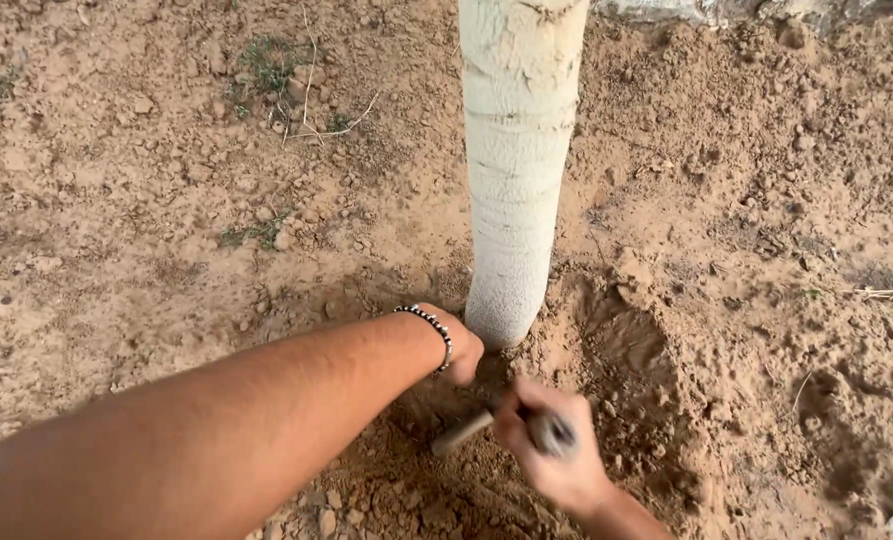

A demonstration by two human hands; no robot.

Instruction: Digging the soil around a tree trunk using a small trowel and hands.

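A white-painted tree trunk (515,170) rises from dry reddish-brown soil, with a shallow dug hollow (617,370) around its base. My left hand (459,350), a beaded bracelet (437,328) on its wrist, reaches down into the hollow at the foot of the trunk; its fingers are hidden in the soil. My right hand (552,450) is blurred and closed around a small hand tool (467,432) with a pale handle, held just in front of the trunk's base. The tool's working end is hidden.
Loose clods and small stones cover the ground. Sparse grass tufts (267,60) and a thin dry twig (332,125) lie at the upper left. A stone or concrete edge (757,10) shows at the top right.
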